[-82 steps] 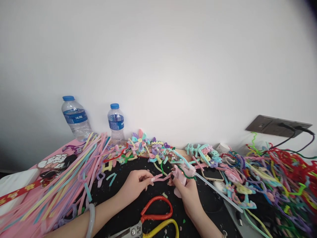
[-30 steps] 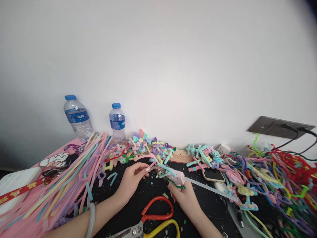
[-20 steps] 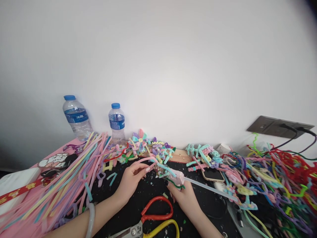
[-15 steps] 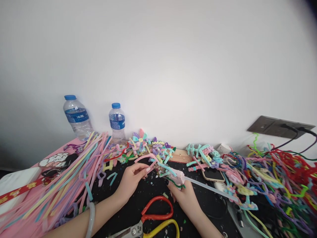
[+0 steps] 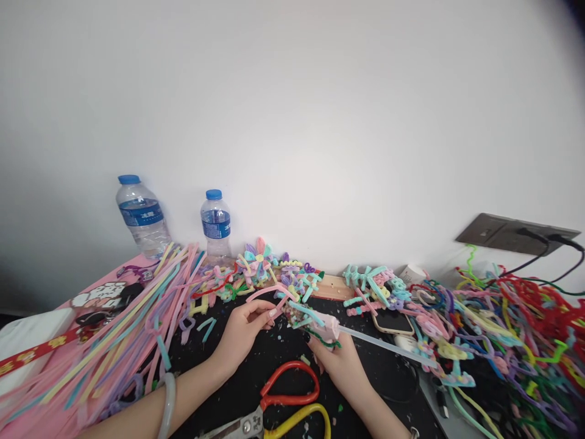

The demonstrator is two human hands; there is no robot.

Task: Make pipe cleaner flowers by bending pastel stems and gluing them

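My left hand (image 5: 253,323) pinches a pink fuzzy pipe cleaner (image 5: 265,291) between thumb and fingertips; it bends over near the middle of the table. My right hand (image 5: 336,356) is closed round what looks like a pale pink hot-glue gun (image 5: 325,327), with a long translucent stick (image 5: 388,346) running out of its back end. Its front part (image 5: 295,313) is speckled with coloured bits, close to my left fingertips. A light blue pipe cleaner (image 5: 309,311) lies across it, and a dark green one (image 5: 326,342) shows beneath. Scissors (image 5: 290,399) with red and yellow handles lie below, between my forearms.
Long pastel pipe cleaners (image 5: 123,335) are heaped at left. Finished-looking fuzzy shapes (image 5: 258,259) line the wall. A phone (image 5: 393,322) and a tangled coloured heap (image 5: 516,341) are at right. Two bottles (image 5: 216,225) stand behind; a wall socket (image 5: 516,233) holds plugged cables.
Both hands keep their hold and stay almost in place. The glue gun and its stick have shifted very slightly left, and the pink pipe cleaner has moved a little with my left hand.
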